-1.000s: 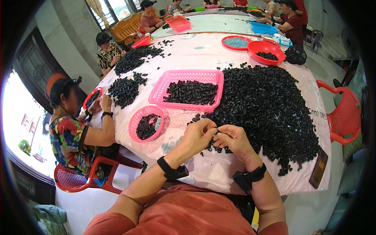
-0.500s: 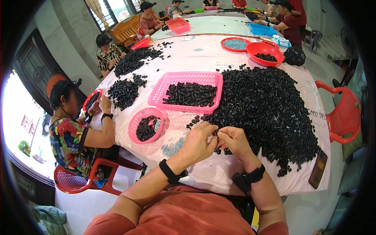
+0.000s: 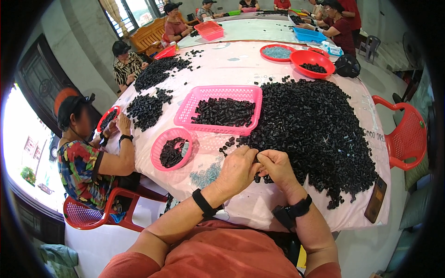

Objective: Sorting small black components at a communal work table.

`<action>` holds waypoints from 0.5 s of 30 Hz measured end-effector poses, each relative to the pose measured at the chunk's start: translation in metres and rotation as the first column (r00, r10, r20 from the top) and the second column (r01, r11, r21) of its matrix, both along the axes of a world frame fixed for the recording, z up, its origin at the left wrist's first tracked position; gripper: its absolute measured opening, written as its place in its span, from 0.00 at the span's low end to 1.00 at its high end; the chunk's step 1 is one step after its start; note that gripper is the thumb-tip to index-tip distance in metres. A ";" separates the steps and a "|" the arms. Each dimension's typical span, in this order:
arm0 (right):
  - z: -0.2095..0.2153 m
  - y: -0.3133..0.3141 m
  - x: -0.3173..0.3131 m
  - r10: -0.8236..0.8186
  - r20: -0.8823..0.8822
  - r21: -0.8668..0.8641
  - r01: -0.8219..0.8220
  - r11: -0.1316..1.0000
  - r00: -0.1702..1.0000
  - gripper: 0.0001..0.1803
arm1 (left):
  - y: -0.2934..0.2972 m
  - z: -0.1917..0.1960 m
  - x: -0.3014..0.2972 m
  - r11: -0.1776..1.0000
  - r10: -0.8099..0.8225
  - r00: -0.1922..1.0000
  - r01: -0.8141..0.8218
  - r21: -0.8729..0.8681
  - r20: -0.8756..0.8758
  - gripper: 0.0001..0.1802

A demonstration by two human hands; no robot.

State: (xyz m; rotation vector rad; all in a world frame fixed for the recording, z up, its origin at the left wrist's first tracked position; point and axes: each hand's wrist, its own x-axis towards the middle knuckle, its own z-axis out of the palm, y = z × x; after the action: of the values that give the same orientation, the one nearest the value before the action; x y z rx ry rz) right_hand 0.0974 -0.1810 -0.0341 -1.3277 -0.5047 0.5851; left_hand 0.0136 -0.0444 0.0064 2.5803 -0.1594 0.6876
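My left hand (image 3: 237,170) and my right hand (image 3: 277,169) meet fingertip to fingertip at the near edge of a large heap of small black plastic parts (image 3: 315,125). Both are closed in a pinch around a small black plastic part (image 3: 256,159), mostly covered by the fingers. Just beyond my left hand are a few loose black parts (image 3: 227,144) and a scatter of small clear bluish pieces (image 3: 206,176). A pink rectangular basket (image 3: 180,111) with black parts in it stands past my hands. Left of them sits a round pink basket (image 3: 159,139) holding flat black pieces.
A phone (image 3: 375,200) lies at the table's right edge, near a red plastic chair (image 3: 408,127). At left, a co-worker (image 3: 88,157) handles parts by a red bowl (image 3: 103,116). Farther off are smaller black piles (image 3: 155,72), red bowls (image 3: 324,62), a blue basket (image 3: 308,34) and more people.
My hands stay together in nearly the same place, with the fingers shifted slightly around the small black part. The view has moved a little.
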 end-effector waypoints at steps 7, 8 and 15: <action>-0.004 0.000 0.001 -0.044 0.029 0.042 0.043 0.998 0.999 0.10 | -0.004 0.006 0.002 0.998 0.007 0.999 -0.009 -0.056 -0.035 0.17; -0.004 0.000 0.002 -0.046 0.015 0.051 0.045 0.998 0.999 0.10 | -0.003 0.006 0.004 0.998 -0.005 0.998 0.002 -0.057 -0.055 0.17; -0.004 0.000 0.002 -0.015 -0.031 0.030 0.016 0.999 0.999 0.10 | 0.002 0.005 0.007 1.000 -0.019 0.992 0.016 -0.025 -0.124 0.17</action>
State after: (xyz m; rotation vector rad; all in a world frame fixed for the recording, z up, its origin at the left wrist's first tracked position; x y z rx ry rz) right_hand 0.0995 -0.1812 -0.0377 -1.2905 -0.4764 0.5825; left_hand 0.0204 -0.0428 0.0110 2.5861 -0.1322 0.5173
